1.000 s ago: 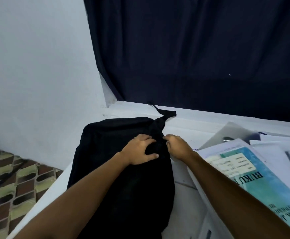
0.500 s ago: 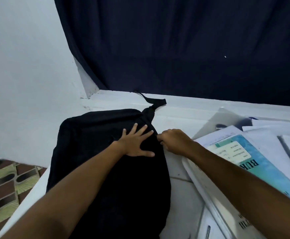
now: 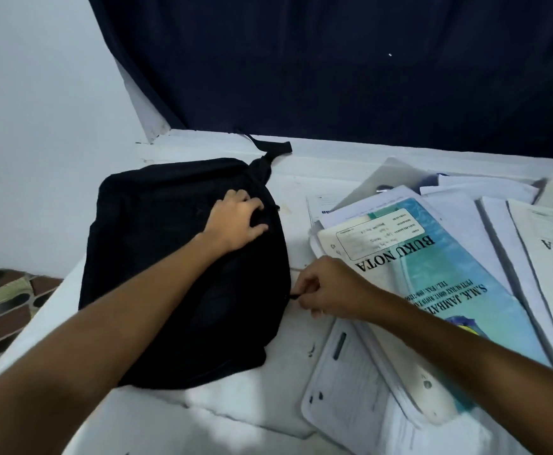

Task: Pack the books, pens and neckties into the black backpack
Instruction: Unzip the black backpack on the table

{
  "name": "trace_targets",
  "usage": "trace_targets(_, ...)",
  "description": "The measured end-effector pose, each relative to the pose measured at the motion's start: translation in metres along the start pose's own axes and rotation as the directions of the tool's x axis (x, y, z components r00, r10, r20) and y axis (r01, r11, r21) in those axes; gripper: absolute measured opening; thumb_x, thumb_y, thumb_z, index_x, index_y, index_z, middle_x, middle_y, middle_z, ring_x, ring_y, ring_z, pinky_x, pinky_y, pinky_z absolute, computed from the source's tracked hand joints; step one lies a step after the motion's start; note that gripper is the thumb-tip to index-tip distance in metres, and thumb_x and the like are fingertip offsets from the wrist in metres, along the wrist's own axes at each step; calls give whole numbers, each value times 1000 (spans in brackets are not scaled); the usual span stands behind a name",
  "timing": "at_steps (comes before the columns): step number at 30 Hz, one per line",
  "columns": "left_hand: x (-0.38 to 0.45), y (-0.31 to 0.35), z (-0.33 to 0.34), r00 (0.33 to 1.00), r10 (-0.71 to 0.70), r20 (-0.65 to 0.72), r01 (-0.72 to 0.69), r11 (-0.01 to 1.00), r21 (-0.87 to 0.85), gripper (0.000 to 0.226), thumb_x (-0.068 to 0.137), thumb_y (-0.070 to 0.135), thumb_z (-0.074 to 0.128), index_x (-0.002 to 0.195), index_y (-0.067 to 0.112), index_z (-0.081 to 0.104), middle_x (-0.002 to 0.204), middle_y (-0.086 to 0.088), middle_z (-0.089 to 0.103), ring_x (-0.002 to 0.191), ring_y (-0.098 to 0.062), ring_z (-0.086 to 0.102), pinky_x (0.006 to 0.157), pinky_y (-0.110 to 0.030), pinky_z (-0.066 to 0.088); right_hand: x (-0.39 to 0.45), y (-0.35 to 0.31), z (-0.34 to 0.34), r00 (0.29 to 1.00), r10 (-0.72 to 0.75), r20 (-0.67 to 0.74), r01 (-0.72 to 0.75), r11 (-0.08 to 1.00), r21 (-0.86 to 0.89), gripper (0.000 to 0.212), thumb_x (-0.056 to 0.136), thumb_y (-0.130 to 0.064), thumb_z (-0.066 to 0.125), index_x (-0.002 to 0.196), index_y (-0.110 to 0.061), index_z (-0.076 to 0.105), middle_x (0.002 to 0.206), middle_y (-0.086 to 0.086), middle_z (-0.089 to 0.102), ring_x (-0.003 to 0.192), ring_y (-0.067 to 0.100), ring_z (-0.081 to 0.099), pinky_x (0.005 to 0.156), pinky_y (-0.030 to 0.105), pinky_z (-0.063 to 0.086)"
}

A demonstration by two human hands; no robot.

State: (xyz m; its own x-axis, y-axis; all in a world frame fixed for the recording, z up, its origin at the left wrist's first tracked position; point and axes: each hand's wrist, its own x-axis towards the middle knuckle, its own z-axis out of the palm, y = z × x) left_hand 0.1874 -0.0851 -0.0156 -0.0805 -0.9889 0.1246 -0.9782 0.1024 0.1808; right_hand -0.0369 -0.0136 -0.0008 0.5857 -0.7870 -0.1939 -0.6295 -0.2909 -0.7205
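The black backpack lies flat on the white table, its top strap pointing toward the far edge. My left hand grips the fabric near the backpack's top right, fingers curled over it. My right hand pinches a small black zipper pull at the backpack's right side, about halfway down. A pile of books lies to the right, topped by a teal and white notebook marked BUKU NOTA. No pens or neckties show.
A dark blue curtain hangs behind the table. A white wall stands at the left, and patterned floor covering shows below the table's left edge. More white booklets overlap at the far right.
My right hand has slid the zipper pull from near the backpack's top down along its right side. My left hand went from flat to gripping the fabric near the top.
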Motion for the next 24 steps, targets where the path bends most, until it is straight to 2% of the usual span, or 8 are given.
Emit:
trace_targets(2,-44,26,-14,987,-77,-143,37,965,-261,20,86,34,67,79,15,66,77,-1,64,83,-26,63,72,-34,49,-5,3,4,999,3,-37,0,997,73,5,77,3,71,80,0,71,59,0,65,44,7,61,47,14,44)
trace_targets(5,-115,70,-31,964,-206,166,264,792,-551,42,95,34,57,67,5,67,56,-5,64,47,-20,59,47,-23,43,-12,6,9,996,18,-86,-1,982,188,3,78,2,71,80,0,71,54,3,65,43,12,61,43,18,43)
trace_targets(7,-149,94,-32,880,-252,404,471,584,-661,49,100,37,48,79,-1,70,65,-12,69,49,-24,63,41,-24,47,-16,5,12,994,-10,-113,32,981,194,2,80,1,70,81,0,71,51,2,63,42,10,59,43,17,43)
trace_targets(10,-178,119,-21,787,-285,548,614,262,-745,51,102,42,42,104,-4,64,91,-20,71,73,-35,72,50,-35,57,-22,3,16,986,-50,-159,82,977,198,4,79,-1,71,76,2,71,51,4,62,41,10,57,45,18,43)
trace_targets(13,-187,141,-6,761,-291,580,596,-41,-802,53,102,46,38,115,-1,60,107,-23,66,85,-37,72,58,-42,59,-22,4,19,986,-59,-154,84,984,160,6,80,-7,69,77,-4,73,48,-8,60,44,0,54,50,16,43)
trace_targets(16,-180,159,3,733,-416,538,485,-234,-843,54,103,43,38,103,-4,65,95,-20,70,75,-32,72,62,-45,60,-23,-2,17,996,-18,-83,30,989,144,17,84,-6,59,72,-5,72,49,-8,58,48,3,53,54,18,42)
trace_targets(21,-169,170,18,683,-518,515,384,-346,-856,43,104,33,40,84,3,63,81,-19,68,63,-26,66,58,-40,57,-17,-7,9,988,153,-2,-143,931,336,23,77,0,46,75,2,69,57,14,58,49,23,50,40,21,35)
trace_targets(24,-169,167,29,660,-565,495,388,-308,-869,40,104,33,42,85,2,59,76,-18,64,54,-25,64,52,-34,53,4,-13,11,976,204,-79,-160,912,377,26,87,-22,56,75,-1,64,59,14,59,55,28,53,41,26,36)
